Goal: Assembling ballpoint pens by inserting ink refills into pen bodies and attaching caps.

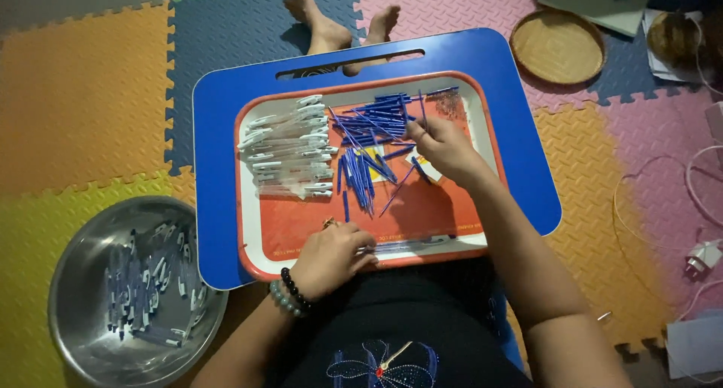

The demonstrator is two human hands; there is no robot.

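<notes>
An orange-and-white tray (263,230) is set on a blue lap table (226,109), and everything else is placed relative to that tray. In its far middle a loose heap of blue refills (373,120) is spread, their long axes mostly fanned across the tray, while a smaller bunch nearer the centre is laid lengthwise, pointing toward the person. At the tray's left a stack of white pen barrels (290,147) is lined up, long axes running left to right.

The right hand (444,147) is stretched over the tray's right half and is closed in a pinch at the edge of the heap; a thin blue piece appears to be gripped in its fingertips, though this cannot be seen sharply. The refills lie just to the left of and beyond this hand, so it is much the nearer of the two.

The left hand (331,256) is rested on the tray's near rim, curled shut around a slim pen-like piece whose axis is laid along the rim.

Off the tray's near-left corner, on the foam floor mat (83,94), a steel bowl (75,297) of assembled pens is placed. A woven basket (557,49) is seen beyond the far-right corner.
</notes>
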